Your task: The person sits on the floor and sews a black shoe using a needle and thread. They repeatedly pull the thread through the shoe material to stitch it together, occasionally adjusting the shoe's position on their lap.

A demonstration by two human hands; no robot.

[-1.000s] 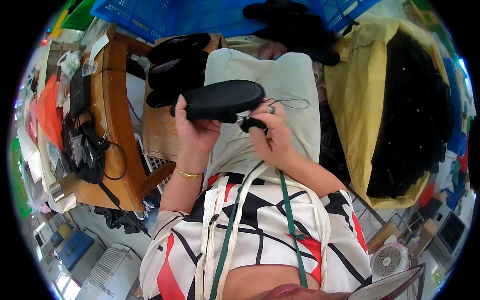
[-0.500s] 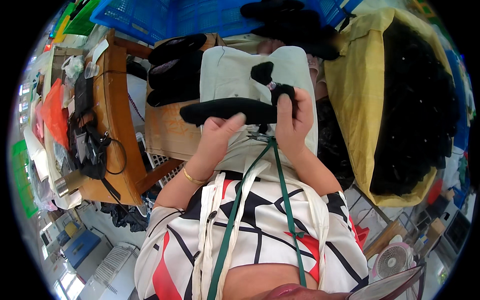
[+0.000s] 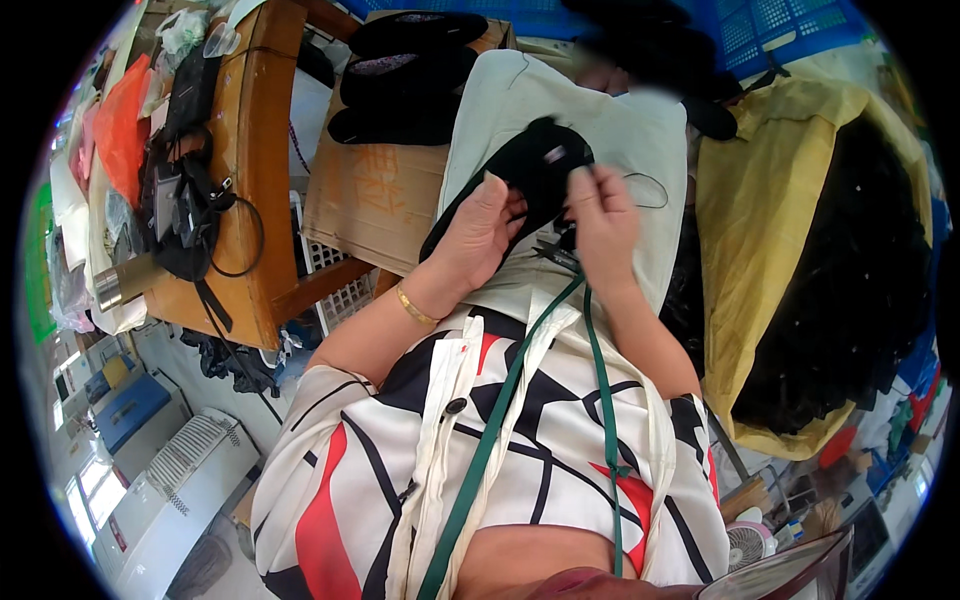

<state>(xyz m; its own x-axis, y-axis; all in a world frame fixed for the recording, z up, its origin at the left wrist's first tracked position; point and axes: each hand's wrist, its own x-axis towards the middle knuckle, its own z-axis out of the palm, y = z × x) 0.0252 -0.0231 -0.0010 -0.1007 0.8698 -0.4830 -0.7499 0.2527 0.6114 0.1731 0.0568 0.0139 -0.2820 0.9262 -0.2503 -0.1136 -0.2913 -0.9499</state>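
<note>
A black cloth slipper (image 3: 535, 175) is in my left hand (image 3: 478, 228), slanting across my lap with its toe up and to the right. My left fingers wrap its side, the thumb lying on top. Near the toe a small pale pink patch shows, probably the middle of the black bow, whose outline merges with the slipper. My right hand (image 3: 605, 218) is closed in a pinch beside the toe; what it grips is too small to make out. A thin dark thread (image 3: 650, 190) loops out to its right. Small dark scissors (image 3: 556, 256) hang on a green cord just below.
Several black slippers (image 3: 405, 85) lie on a cardboard box (image 3: 365, 205) at left, beside a wooden table (image 3: 262, 180). At right stands a yellow sack (image 3: 745, 240) full of black pieces. Blue crates (image 3: 770, 35) are at the back. A pale cloth (image 3: 640, 130) covers my lap.
The slipper has turned from lying level to slanting upward, and the bow has gone from standing apart in my right hand to the toe area. A thread loop now shows. The view has shifted.
</note>
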